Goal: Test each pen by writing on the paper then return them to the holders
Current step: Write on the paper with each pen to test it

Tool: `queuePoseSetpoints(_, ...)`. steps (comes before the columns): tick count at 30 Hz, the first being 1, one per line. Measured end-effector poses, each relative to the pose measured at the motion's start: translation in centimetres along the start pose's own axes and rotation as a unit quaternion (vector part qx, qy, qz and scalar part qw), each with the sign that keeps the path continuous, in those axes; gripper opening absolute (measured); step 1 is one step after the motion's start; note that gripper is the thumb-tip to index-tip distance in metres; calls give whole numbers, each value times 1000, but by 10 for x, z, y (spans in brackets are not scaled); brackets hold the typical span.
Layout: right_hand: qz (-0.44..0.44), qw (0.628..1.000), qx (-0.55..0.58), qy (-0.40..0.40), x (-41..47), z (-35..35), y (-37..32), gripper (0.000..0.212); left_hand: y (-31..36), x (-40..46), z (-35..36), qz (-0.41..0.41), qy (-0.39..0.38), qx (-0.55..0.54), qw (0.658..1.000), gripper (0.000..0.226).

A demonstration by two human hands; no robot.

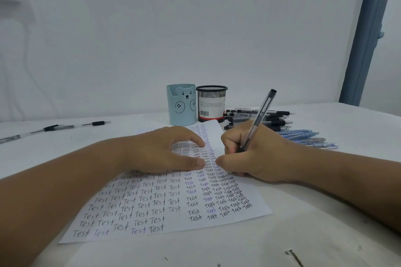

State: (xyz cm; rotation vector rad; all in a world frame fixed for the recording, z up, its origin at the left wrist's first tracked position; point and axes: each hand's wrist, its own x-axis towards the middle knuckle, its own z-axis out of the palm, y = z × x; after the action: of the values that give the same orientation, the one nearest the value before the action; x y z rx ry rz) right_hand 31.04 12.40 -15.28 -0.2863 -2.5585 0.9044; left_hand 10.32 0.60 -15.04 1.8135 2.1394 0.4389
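A white sheet of paper [152, 208] covered in rows of the word "Test" lies on the table in front of me. My right hand [249, 154] grips a clear black-capped pen [259, 117] upright near the paper's right edge; its tip is hidden behind my fingers. My left hand [160, 151] rests flat on the paper, fingers and thumb spread. Behind the paper stand a light blue bear-faced holder [181, 105] and a black mesh holder [211, 103].
A pile of black pens [267, 118] and several blue pens [308, 137] lie to the right of the holders. Three pens [54, 128] lie at the far left of the white table. A blue post [366, 34] rises at the right.
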Motion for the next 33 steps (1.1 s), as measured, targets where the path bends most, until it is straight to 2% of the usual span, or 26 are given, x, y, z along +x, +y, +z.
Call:
queuePoseSetpoints(8,-17,999,-26,11,1,0,3,35,-3,2,1,7,1,-2,1000,77)
queuePoseSetpoints(13,-13,1000,-19,-2,2,-1,5,36,-3,2,1,5,1,-2,1000,75)
queuePoseSetpoints(19,-52,997,-49,22,3,1,8,35,-2,1,0,8,0,-2,1000,71)
queuePoseSetpoints(22,-34,999,-30,9,4,0,10,34,-1,1,0,7,-2,-6,1000,65)
queuePoseSetpoints(33,-43,999,-17,17,6,2,14,33,-3,1,0,8,-1,-8,1000,70)
